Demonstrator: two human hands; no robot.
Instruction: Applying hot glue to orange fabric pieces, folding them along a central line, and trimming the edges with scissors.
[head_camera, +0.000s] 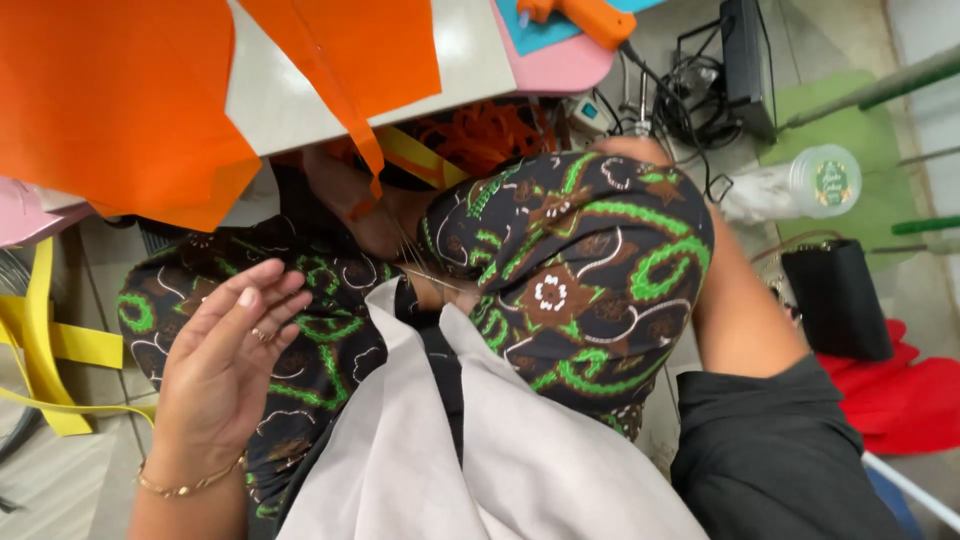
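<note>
The left hand (225, 350) is released, fingers spread and slightly curled, hovering just over the near left knee of the patterned skirt (580, 270) and grasping nothing. The right forearm (745, 310) runs along the right side of the lap and goes down behind the far knee. Its hand is hidden there, so whether it grips anything cannot be told.

An orange paper strip (365, 150) hangs off the table (300, 110) edge into the dark gap between the knees, below the large orange sheets (120, 100) that lie on the far left of the tabletop. A glue gun (590, 18) sits at the far edge, yellow strips (40, 340) lie on the floor at left, and a black bag (835, 300) stands at right.

This looks like a reach below the table edge, near the hanging strip. Taking that strip would call for the free left hand to move far and right, pinching it without tearing
</note>
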